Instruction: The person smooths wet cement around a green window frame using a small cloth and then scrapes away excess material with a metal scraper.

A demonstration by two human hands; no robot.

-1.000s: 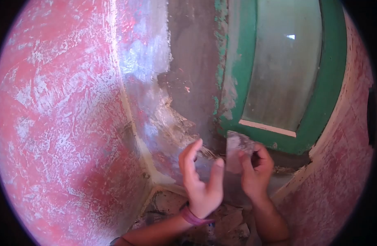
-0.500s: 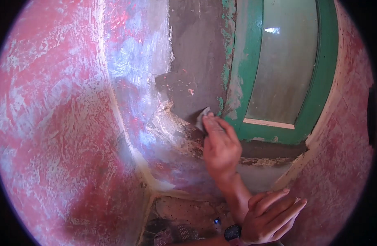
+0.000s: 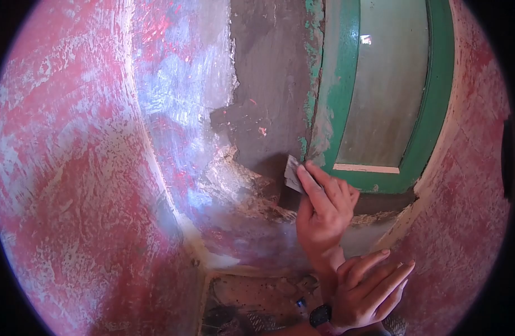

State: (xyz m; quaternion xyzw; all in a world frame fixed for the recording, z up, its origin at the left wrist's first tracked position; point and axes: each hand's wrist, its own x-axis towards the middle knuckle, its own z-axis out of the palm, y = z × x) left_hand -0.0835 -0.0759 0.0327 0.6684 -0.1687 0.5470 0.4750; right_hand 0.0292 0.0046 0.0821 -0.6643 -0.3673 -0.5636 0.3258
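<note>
The right hand (image 3: pixel 325 210) presses a scraper blade (image 3: pixel 293 172) flat against the wall (image 3: pixel 72 168), just beside the lower left corner of the green window frame (image 3: pixel 337 101). The right grip is closed on the blade: the fingers lie stretched over its face and hide most of it, so only a pale grey metal corner shows past the fingertips. That free corner points up and to the left, and the blade's long axis appears to run the same slant, in line with the fingers. Whether there is a handle cannot be seen.

The blade sits at the lower edge of a bare patch of grey plaster (image 3: pixel 268 101), smooth and dull, with a ragged, crumbling border of flaked layers below and to its left. Around it the wall is red paint, rough and streaked with white scrape marks. The frame holds a cloudy glass pane (image 3: pixel 386 84).

The left hand (image 3: pixel 369 291), a dark watch (image 3: pixel 320 316) on its wrist, lies across the right forearm with its grip open, fingers straight and together, pointing up and right. Below, the floor (image 3: pixel 252 294) is strewn with rubble.
</note>
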